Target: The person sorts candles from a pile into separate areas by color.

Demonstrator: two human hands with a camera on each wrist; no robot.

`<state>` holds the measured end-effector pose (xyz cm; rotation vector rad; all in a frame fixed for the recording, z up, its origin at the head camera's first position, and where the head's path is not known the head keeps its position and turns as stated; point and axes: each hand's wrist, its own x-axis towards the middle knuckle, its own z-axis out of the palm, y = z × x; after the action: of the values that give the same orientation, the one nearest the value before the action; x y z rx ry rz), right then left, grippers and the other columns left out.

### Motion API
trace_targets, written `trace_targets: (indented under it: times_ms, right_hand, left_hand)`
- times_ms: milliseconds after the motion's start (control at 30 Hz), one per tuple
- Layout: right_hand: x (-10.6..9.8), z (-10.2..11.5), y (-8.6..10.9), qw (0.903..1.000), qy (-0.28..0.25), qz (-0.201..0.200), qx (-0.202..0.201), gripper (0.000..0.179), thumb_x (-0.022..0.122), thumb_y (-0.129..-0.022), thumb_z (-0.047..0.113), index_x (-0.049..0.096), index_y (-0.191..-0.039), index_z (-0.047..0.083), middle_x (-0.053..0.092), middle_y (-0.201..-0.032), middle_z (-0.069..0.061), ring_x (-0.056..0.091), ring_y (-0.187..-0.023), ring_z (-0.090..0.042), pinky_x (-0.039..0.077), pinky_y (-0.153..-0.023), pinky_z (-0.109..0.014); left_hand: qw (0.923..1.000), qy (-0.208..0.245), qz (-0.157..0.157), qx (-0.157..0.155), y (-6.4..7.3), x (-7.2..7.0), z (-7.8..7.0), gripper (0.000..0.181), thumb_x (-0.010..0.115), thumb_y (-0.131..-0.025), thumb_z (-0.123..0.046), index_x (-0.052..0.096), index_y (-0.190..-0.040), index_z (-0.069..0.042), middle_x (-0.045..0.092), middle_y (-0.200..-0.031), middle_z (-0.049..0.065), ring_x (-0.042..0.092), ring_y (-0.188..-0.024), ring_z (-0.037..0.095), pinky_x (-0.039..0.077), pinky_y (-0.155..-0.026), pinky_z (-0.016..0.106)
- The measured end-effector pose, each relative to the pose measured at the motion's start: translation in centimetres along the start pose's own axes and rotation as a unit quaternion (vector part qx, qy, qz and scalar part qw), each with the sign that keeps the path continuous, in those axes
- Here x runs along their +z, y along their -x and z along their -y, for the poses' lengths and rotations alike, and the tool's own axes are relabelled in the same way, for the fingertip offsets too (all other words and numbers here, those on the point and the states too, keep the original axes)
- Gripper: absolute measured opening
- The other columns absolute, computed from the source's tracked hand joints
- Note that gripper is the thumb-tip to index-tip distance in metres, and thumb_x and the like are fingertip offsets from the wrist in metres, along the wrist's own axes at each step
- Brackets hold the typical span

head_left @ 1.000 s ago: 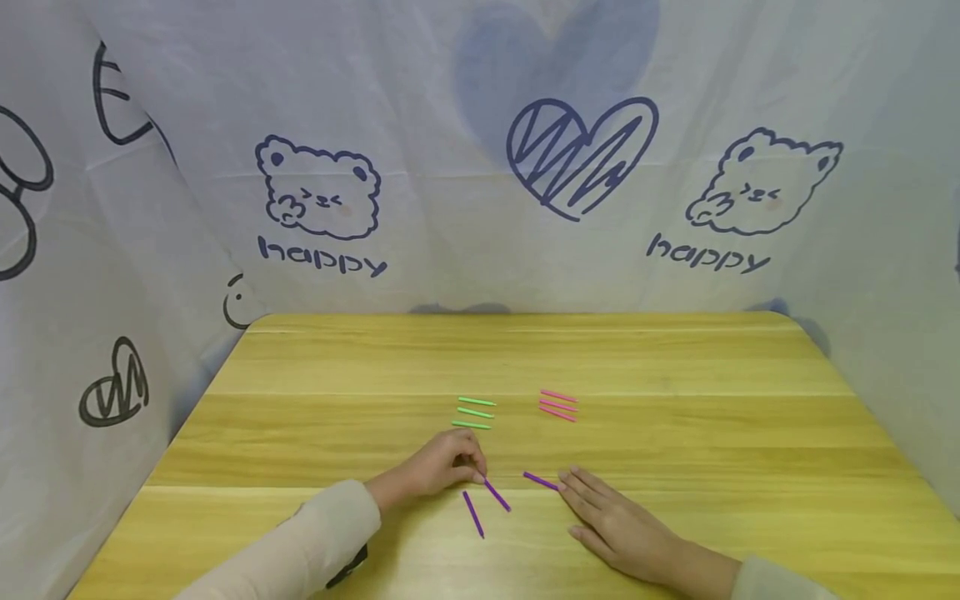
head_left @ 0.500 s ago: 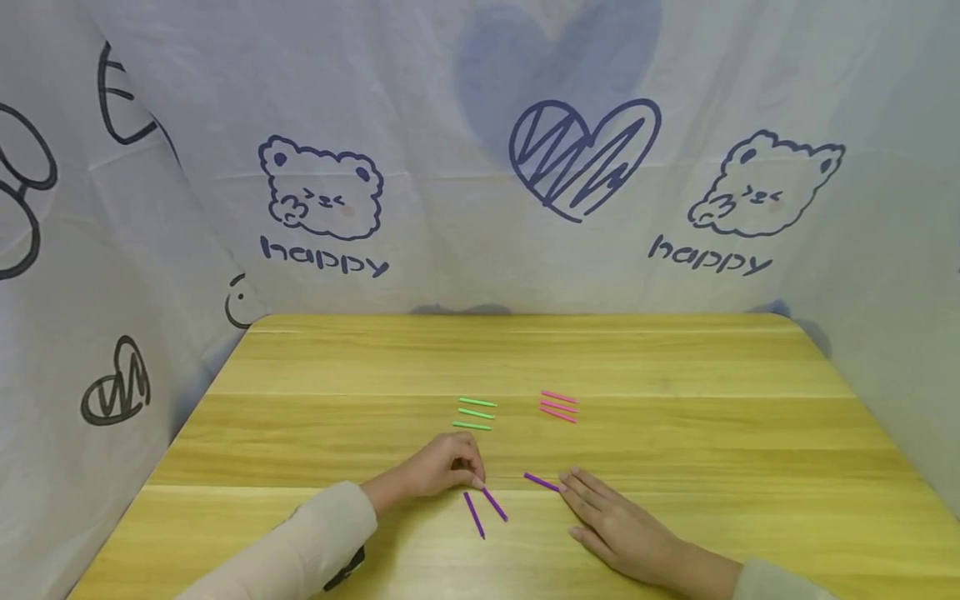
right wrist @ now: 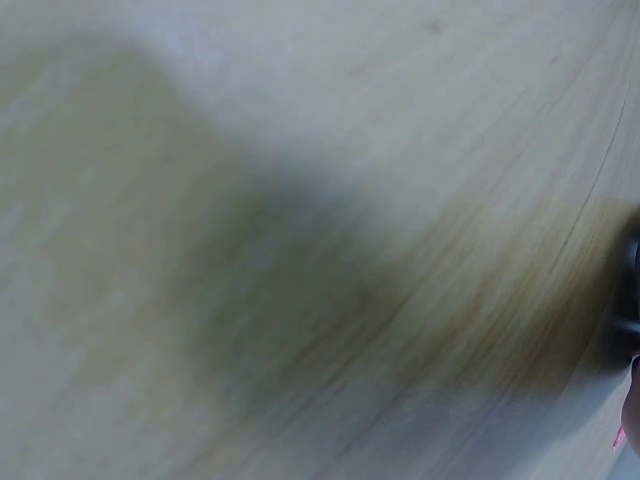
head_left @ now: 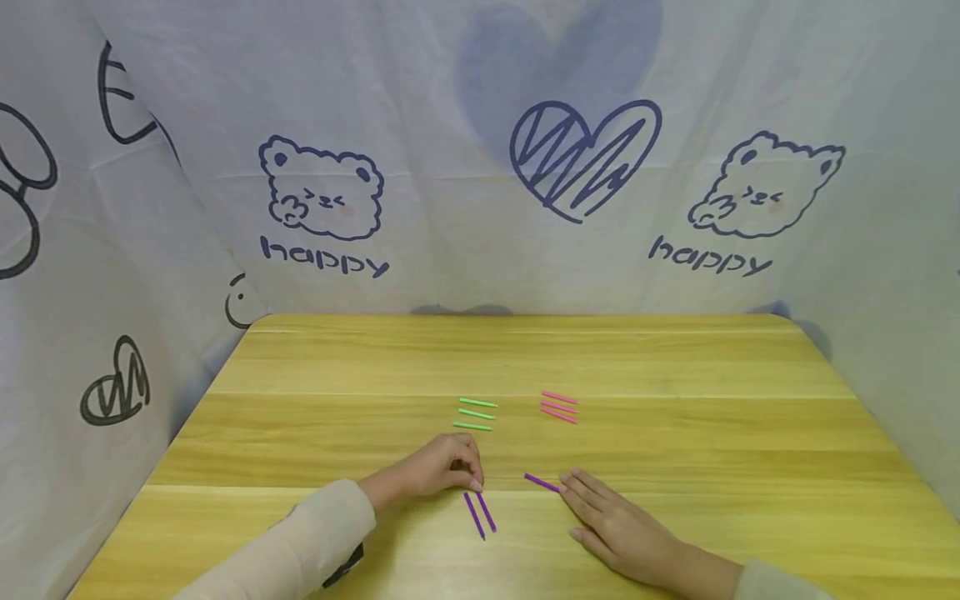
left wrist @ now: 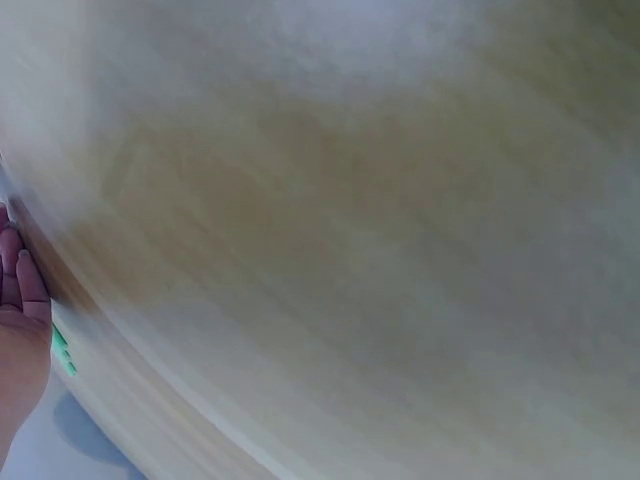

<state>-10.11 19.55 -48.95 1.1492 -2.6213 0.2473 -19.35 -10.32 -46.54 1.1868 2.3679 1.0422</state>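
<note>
In the head view my left hand (head_left: pixel 450 465) pinches the upper end of a thin purple stick (head_left: pixel 487 512) between thumb and fingertips. This stick lies slanted and almost parallel to a second purple stick (head_left: pixel 474 516) with a pointed lower tip, just left of it. Over to the right, my right hand (head_left: pixel 622 529) rests flat with its fingers straight. Its fingertips are at the right end of a third purple stick (head_left: pixel 541 482), covering that end. The left wrist view catches only part of my left hand (left wrist: pixel 22 285) at its left edge.
Beyond my left hand, three green sticks (head_left: pixel 474 413) lie in a stacked row on the wooden table (head_left: pixel 675 358). Three pink sticks (head_left: pixel 559 407) form a similar row to their right. A white cloth (head_left: pixel 450 250) with drawings hangs behind the table and along its sides.
My left hand has shifted slightly left and toward me, swinging the pinched purple stick closer to the one on its left. My right hand has stayed in place.
</note>
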Motion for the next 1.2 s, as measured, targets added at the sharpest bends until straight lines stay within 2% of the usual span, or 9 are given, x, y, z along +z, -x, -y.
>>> trace_targets:
  times_ms: [233, 500, 667, 800, 900, 967, 1100, 1200]
  right_hand:
    - [0.0, 0.1, 0.0, 1.0, 0.001, 0.0, 0.0, 0.047, 0.052, -0.094, 0.028, 0.049, -0.131, -0.002, 0.048, -0.138, -0.016, 0.046, -0.126, -0.033, 0.044, -0.098, -0.041]
    - [0.2, -0.1, 0.0, 1.0, -0.007, 0.003, 0.001, 0.047, 0.052, -0.095, 0.028, 0.05, -0.13, -0.003, 0.049, -0.138, -0.017, 0.046, -0.126, -0.033, 0.044, -0.097, -0.043]
    - [0.1, -0.2, -0.4, 0.9999, -0.013, -0.01, -0.001, 0.046, 0.056, -0.092, 0.027, 0.053, -0.127, -0.004, 0.054, -0.132, -0.018, 0.051, -0.122, -0.033, 0.048, -0.095, -0.044]
    - [0.1, -0.2, -0.9, 0.9992, -0.03, -0.023, 0.008, 0.043, 0.059, -0.09, 0.024, 0.057, -0.123, -0.004, 0.058, -0.126, -0.018, 0.055, -0.117, -0.033, 0.05, -0.092, -0.044]
    - [0.1, -0.2, -1.3, 0.998, -0.047, -0.035, 0.021, 0.041, 0.063, -0.087, 0.02, 0.059, -0.121, -0.003, 0.061, -0.123, -0.016, 0.057, -0.114, -0.031, 0.051, -0.091, -0.043]
    - [0.1, -0.2, -1.5, 0.9968, -0.058, -0.048, 0.027, 0.04, 0.065, -0.085, 0.018, 0.06, -0.119, -0.002, 0.062, -0.121, -0.015, 0.059, -0.111, -0.029, 0.052, -0.09, -0.042]
    - [0.3, -0.2, -2.0, 0.994, -0.067, -0.084, 0.018, 0.038, 0.069, -0.08, 0.014, 0.062, -0.114, -0.001, 0.065, -0.112, -0.011, 0.061, -0.104, -0.024, 0.054, -0.087, -0.038]
    - [0.6, -0.1, -2.4, 0.9914, -0.068, -0.112, 0.009, 0.034, 0.071, -0.077, 0.011, 0.065, -0.108, -0.001, 0.066, -0.104, -0.007, 0.061, -0.097, -0.019, 0.055, -0.084, -0.035]
  left_hand:
    - [0.9999, 0.003, -0.003, -0.011, 0.1, 0.0, -0.2, 0.007, 0.068, -0.081, -0.011, 0.071, -0.081, -0.004, 0.058, -0.082, 0.003, 0.047, -0.077, -0.002, 0.049, -0.07, 0.014]
    - [0.9989, 0.012, -0.033, -0.031, 0.3, 0.1, -0.6, 0.009, 0.065, -0.085, -0.014, 0.07, -0.083, -0.007, 0.06, -0.086, 0.002, 0.052, -0.081, 0.003, 0.051, -0.072, 0.016]
    - [0.9956, -0.028, -0.081, -0.039, 0.6, 0.2, -1.1, 0.013, 0.062, -0.087, -0.016, 0.069, -0.093, -0.007, 0.062, -0.092, 0.002, 0.057, -0.087, 0.011, 0.052, -0.079, 0.022]
    - [0.9885, -0.049, -0.134, -0.049, 1.0, 0.4, -1.7, 0.02, 0.061, -0.089, -0.017, 0.066, -0.102, -0.003, 0.062, -0.099, 0.005, 0.06, -0.095, 0.02, 0.053, -0.087, 0.034]
    - [0.9833, -0.062, -0.159, -0.063, 1.5, 0.6, -2.2, 0.025, 0.061, -0.089, -0.017, 0.063, -0.109, -0.002, 0.061, -0.109, 0.008, 0.059, -0.104, 0.023, 0.05, -0.094, 0.039]
    - [0.9804, -0.084, -0.165, -0.068, 1.9, 0.8, -2.4, 0.031, 0.06, -0.089, -0.018, 0.061, -0.115, -0.001, 0.059, -0.118, 0.012, 0.056, -0.112, 0.027, 0.046, -0.099, 0.042]
    - [0.9779, -0.13, -0.15, -0.068, 2.9, 1.2, -2.9, 0.043, 0.058, -0.091, -0.021, 0.053, -0.127, 0.001, 0.049, -0.135, 0.018, 0.047, -0.126, 0.034, 0.038, -0.106, 0.047]
    - [0.9738, -0.18, -0.133, -0.039, 3.7, 1.5, -3.0, 0.048, 0.057, -0.092, -0.024, 0.049, -0.131, 0.002, 0.045, -0.139, 0.019, 0.045, -0.128, 0.035, 0.038, -0.106, 0.047]
